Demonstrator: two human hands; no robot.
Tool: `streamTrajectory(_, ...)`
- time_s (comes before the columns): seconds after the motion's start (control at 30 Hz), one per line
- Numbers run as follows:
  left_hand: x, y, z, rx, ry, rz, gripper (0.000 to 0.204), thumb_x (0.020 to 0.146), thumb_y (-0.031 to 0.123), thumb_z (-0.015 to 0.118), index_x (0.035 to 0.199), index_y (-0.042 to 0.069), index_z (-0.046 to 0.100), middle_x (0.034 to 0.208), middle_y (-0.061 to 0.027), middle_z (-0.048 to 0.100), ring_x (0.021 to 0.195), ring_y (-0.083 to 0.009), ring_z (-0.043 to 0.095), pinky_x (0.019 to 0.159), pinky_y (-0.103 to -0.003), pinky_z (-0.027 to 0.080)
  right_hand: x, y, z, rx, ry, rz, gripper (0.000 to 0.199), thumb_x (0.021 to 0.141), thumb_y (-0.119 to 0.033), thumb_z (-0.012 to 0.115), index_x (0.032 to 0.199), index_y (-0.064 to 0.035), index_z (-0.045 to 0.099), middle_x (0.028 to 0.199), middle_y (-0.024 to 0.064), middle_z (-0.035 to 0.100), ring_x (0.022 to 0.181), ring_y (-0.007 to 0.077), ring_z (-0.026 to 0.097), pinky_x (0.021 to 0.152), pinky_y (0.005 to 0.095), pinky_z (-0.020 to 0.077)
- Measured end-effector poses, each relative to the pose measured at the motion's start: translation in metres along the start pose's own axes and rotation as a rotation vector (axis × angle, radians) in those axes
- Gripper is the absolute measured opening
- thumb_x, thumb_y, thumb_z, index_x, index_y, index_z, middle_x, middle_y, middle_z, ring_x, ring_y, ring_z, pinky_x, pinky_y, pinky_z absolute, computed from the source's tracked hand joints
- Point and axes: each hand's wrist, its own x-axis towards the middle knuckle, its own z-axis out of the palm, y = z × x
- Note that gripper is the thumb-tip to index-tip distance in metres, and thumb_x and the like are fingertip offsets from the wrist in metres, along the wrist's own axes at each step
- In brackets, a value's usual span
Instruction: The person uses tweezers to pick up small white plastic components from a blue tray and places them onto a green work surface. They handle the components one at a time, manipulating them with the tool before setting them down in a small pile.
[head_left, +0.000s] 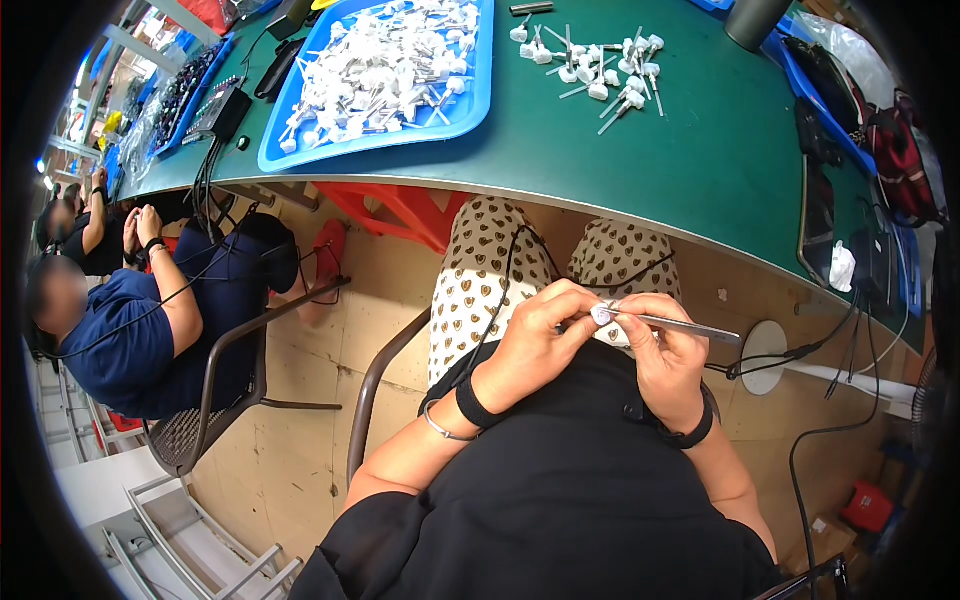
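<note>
Above my lap, my left hand [540, 335] pinches a small white part [601, 315] between thumb and fingertips. My right hand [668, 360] is closed around slim metal tweezers [695, 327], whose back end sticks out to the right. The tips of the tweezers meet the white part, though my fingers partly cover the contact. Beyond my hands, a loose group of white parts with thin stems [597, 65] lies on the green table [560, 150]. A blue tray [478, 100] heaped with similar white parts stands left of that group.
A dark cylinder [755, 22] stands at the table's far right. Black cables [790, 355] hang at the right, and one crosses my lap. A white crumpled piece [842, 267] sits by the right edge. On the left, another person [130, 330] sits in a brown chair [205, 400].
</note>
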Motion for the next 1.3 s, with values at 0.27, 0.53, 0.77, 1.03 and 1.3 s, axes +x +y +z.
streamTrajectory(0.27,0.000,0.003,0.000,0.026,-0.006,-0.009,0.010,0.090,-0.001,0.074,0.099,-0.002,0.072,0.096,-0.0101,0.070,0.082,-0.0177,0.067,0.068,-0.028,0.056,0.001,0.001,-0.001,-0.050,-0.012,-0.028,0.009,0.094,-0.001,0.072,0.102,0.0015,0.070,0.092,0.0113,0.071,0.076,0.0189,0.069,0.066,0.0301,0.0562)
streamTrajectory(0.53,-0.001,0.000,0.000,0.021,-0.028,-0.028,0.012,0.089,-0.002,0.074,0.101,-0.002,0.072,0.098,-0.0103,0.070,0.084,-0.0190,0.068,0.071,-0.029,0.056,0.004,-0.002,-0.001,-0.083,-0.041,-0.009,0.006,0.092,-0.002,0.072,0.096,0.0010,0.070,0.089,0.0115,0.071,0.076,0.0236,0.069,0.067,0.0329,0.0548)
streamTrajectory(0.77,-0.002,-0.004,-0.002,0.077,-0.070,-0.021,0.013,0.088,-0.003,0.074,0.101,-0.002,0.071,0.098,-0.0106,0.070,0.085,-0.0200,0.068,0.073,-0.030,0.056,0.011,-0.005,-0.006,-0.233,-0.178,-0.156,0.005,0.090,0.000,0.072,0.095,-0.0001,0.069,0.090,0.0130,0.070,0.077,0.0298,0.067,0.068,0.0366,0.0538)
streamTrajectory(1.03,0.002,-0.003,-0.004,-0.096,-0.090,-0.130,0.009,0.094,0.004,0.071,0.101,-0.002,0.073,0.099,-0.0086,0.071,0.083,-0.0136,0.069,0.071,-0.026,0.056,0.008,-0.005,-0.017,0.418,0.057,0.334,0.013,0.099,-0.004,0.067,0.109,0.0036,0.063,0.101,0.0104,0.071,0.091,0.0152,0.071,0.081,0.0285,0.0582)
streamTrajectory(1.3,0.036,0.042,-0.041,0.018,0.058,0.104,0.006,0.096,0.002,0.069,0.099,-0.001,0.073,0.099,-0.0076,0.071,0.084,-0.0131,0.068,0.073,-0.027,0.055,0.004,0.003,-0.025,0.468,0.113,0.291,0.017,0.102,-0.010,0.065,0.112,0.0028,0.062,0.100,0.0108,0.070,0.089,0.0168,0.072,0.083,0.0301,0.0596)
